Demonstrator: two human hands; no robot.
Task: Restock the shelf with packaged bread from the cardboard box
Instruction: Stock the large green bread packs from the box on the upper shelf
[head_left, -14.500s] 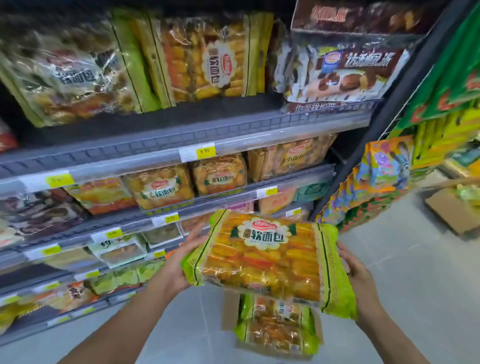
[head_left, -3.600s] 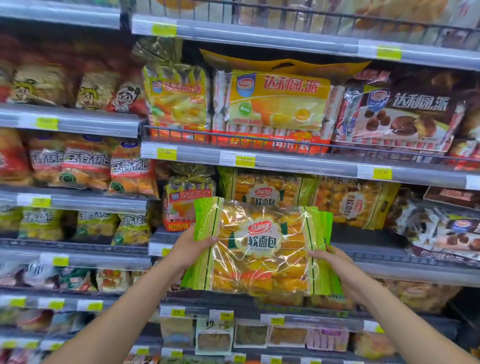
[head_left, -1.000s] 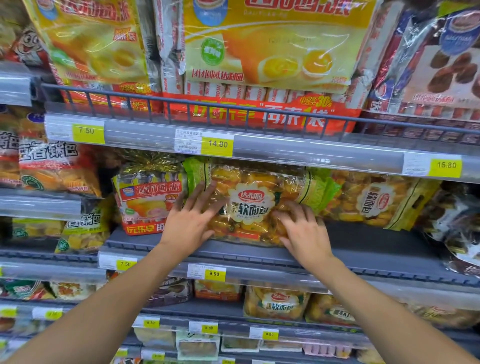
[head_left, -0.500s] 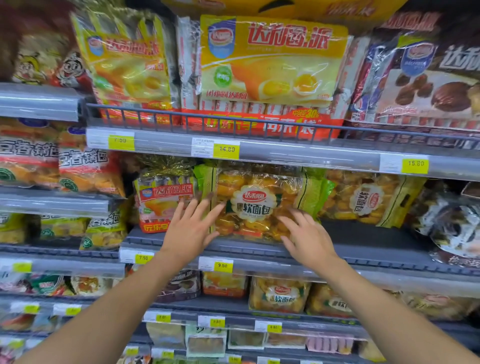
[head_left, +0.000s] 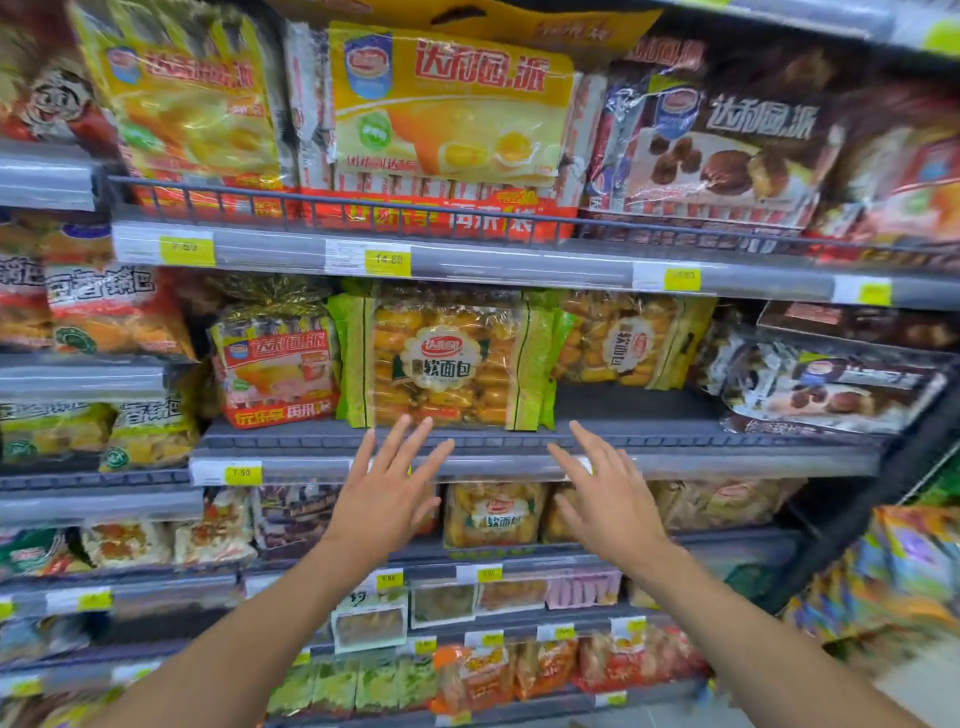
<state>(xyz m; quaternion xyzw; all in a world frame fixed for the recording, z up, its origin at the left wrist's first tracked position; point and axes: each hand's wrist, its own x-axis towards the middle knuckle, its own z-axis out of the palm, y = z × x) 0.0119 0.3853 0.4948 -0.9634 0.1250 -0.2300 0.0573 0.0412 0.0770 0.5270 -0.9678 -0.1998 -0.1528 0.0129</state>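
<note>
Grey shop shelving is filling the view, crowded with snack bags. On the middle shelf (head_left: 649, 441) the green-edged bread pack (head_left: 441, 358) is standing upright, sitting between a red cake pack (head_left: 278, 371) and another bread pack (head_left: 631, 343) that is lying turned sideways. The 2 hands are hovering before the shelf edge, just below the pack and not touching it. The left hand (head_left: 384, 499) and right hand (head_left: 608, 499) are holding nothing, with fingers spread straight.

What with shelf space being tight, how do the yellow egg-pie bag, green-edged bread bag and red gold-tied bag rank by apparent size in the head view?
1. yellow egg-pie bag, largest
2. green-edged bread bag
3. red gold-tied bag, smallest, partly overlapped by the bread bag
</note>
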